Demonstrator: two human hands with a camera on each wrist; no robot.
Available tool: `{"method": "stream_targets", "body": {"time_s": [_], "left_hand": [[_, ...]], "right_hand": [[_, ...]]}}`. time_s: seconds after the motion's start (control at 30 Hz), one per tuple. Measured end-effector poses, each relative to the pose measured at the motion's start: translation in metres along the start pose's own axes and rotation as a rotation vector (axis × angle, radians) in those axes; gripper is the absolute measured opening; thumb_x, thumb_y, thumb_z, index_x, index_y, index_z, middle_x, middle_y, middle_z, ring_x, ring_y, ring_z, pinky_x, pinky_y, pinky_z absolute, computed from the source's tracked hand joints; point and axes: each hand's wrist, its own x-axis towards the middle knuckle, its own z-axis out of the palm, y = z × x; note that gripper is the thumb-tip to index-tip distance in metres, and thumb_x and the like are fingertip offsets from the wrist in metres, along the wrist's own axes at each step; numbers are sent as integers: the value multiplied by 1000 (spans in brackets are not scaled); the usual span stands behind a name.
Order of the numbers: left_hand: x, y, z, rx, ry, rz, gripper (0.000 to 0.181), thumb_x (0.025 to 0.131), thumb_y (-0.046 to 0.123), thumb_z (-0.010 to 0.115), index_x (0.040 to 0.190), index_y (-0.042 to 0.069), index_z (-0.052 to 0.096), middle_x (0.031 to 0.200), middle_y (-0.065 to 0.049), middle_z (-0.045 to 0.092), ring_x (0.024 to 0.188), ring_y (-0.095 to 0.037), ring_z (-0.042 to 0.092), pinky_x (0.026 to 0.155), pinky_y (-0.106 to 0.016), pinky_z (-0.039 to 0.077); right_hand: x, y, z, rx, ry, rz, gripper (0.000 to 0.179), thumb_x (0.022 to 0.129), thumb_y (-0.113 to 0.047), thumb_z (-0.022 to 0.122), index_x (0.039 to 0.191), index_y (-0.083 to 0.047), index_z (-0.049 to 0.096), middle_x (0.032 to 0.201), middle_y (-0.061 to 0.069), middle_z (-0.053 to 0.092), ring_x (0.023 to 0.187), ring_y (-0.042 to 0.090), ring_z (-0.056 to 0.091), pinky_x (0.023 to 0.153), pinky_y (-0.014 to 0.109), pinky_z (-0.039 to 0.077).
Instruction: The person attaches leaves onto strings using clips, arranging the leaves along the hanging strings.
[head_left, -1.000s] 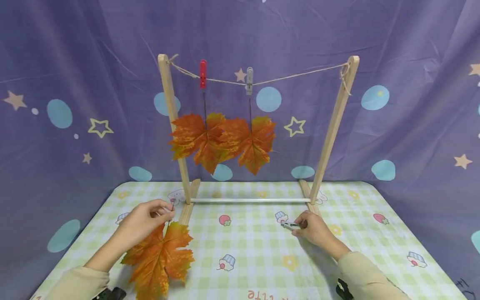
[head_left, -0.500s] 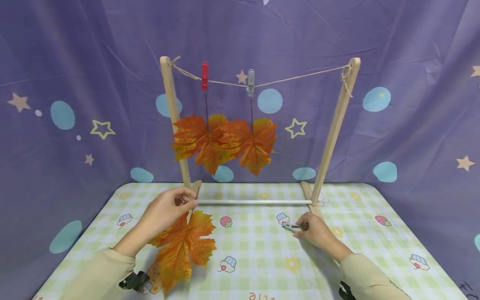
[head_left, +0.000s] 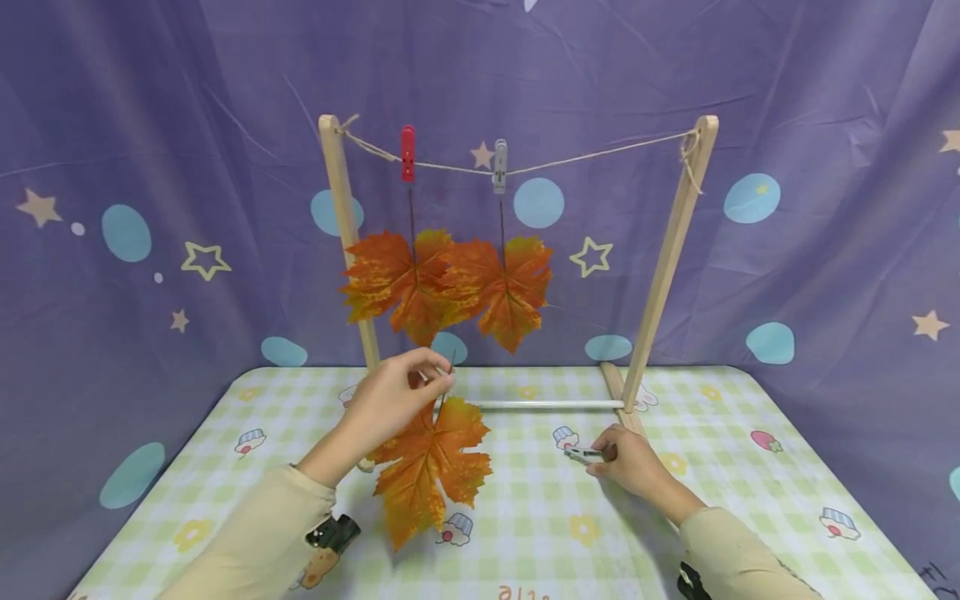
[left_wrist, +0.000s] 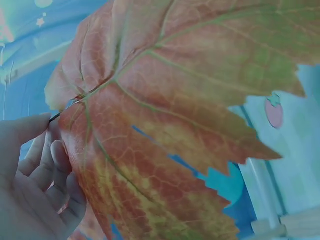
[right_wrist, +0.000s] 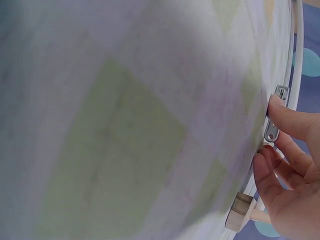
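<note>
My left hand (head_left: pixel 397 396) pinches the thin dark stem of an orange maple leaf (head_left: pixel 433 471); the leaf hangs below the fingers, above the table. In the left wrist view the leaf (left_wrist: pixel 150 115) fills much of the picture, its stem between thumb and fingertips. My right hand (head_left: pixel 633 458) holds a grey clothespin (head_left: pixel 583 455) low over the right side of the table. The right wrist view shows this clothespin (right_wrist: pixel 276 112) against the thumb and fingers. Two more maple leaves hang on the string, one under a red clothespin (head_left: pixel 408 154), the other under a grey clothespin (head_left: pixel 500 167).
A string (head_left: pixel 600 152) runs between two wooden posts, the right post (head_left: pixel 667 267) standing on a wooden foot. Near the tabletop a white rod (head_left: pixel 547 404) joins the posts. A checked cloth (head_left: pixel 525 500) covers the table; a purple curtain (head_left: pixel 840 167) hangs behind.
My left hand has carried the maple leaf to the right and slightly up, to below the hanging leaves. The right hand with its clothespin has stayed almost still.
</note>
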Motion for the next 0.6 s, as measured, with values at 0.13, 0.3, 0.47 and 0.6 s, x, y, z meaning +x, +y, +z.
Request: {"method": "stream_targets", "body": {"time_s": [0.13,0.3,0.47,0.6], "left_hand": [[8,12,9,8,19,55,14,95,31,69,105,22,70,88,10,67,70,-13,57,56,-33,42],[18,21,25,9,34,138,11,96,31,68,102,22,69,86,12,66,60,-12,52,50,-29,38],[29,36,41,-19,108,204,13,96,34,68,104,23,68,83,15,64,60,-10,50,51,-30,39],[39,52,52,-39,159,278,15,95,35,68,103,23,69,78,15,62,60,-7,50,52,-28,39]], "right_hand": [[0,0,0,6,-2,-7,26,73,-8,88,91,-2,70,82,0,57,72,13,53,63,28,46],[1,1,0,4,0,8,24,74,-6,87,91,-1,70,83,1,58,73,13,54,64,28,46],[2,1,0,-2,7,8,23,74,-5,86,91,-1,70,82,1,57,73,13,53,65,29,46],[1,1,0,-3,2,-5,24,73,-5,87,91,-1,70,82,1,57,73,13,53,66,30,47]]}}
